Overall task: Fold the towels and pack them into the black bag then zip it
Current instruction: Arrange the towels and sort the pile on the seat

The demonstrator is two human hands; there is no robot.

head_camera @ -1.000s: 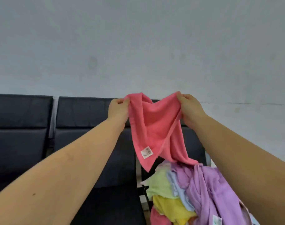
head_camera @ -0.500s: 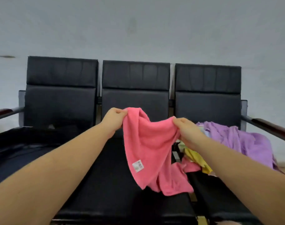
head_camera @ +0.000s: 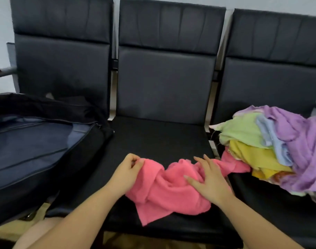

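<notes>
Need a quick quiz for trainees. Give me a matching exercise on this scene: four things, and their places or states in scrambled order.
Things:
1. pink towel
2. black bag
3. towel pile
4. left hand

Places or states:
A. lies open on the left seat
B. heaped on the right seat
C. crumpled on the middle seat
D. pinches a towel's edge

Pairs: 1-C, 2-A, 3-B, 4-D

Both bare forearms reach forward and converge over the crumpled pink terry towel [head_camera: 164, 193]. The left hand [head_camera: 129, 169] sits at the towel's left corner, fingers curled, pinching its edge. The right hand [head_camera: 207, 178] lies flat on the towel's right half, fingers spread and straight.
</notes>
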